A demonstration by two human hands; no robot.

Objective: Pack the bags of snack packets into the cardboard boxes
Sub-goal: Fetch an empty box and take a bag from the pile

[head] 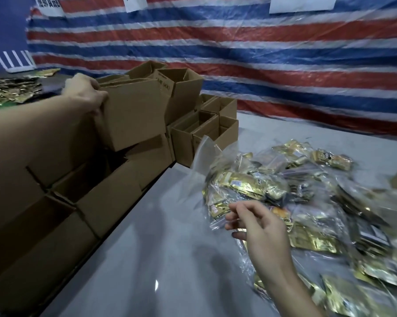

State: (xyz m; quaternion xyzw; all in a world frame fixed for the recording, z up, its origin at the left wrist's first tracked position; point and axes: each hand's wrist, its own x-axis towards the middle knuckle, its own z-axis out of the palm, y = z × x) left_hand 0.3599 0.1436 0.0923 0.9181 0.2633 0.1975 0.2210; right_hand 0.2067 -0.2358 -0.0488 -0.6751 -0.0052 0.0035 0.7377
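Striped tarp behind a grey surface [147, 248]; our left hand [85, 92] grips a cardboard box [133, 115] at ten o'clock — right hand [259, 227], fingers loosely spread, nears the soft, slippery snack bags [307, 202] at four o'clock.

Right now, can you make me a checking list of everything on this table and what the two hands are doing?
Surface: grey table, bare in the middle.
Job's things: heap of clear bags holding gold snack packets, on the right; open cardboard boxes stacked along the left edge and at the back.
Clutter: loose gold packets on a dark surface at far left.
Hands: left hand grips the top corner of a tilted box; right hand hovers over the bags with fingers loosely curled, holding nothing.
Cables: nothing seen.
Surroundings: red, white and blue striped sheet behind, with white paper signs on it.
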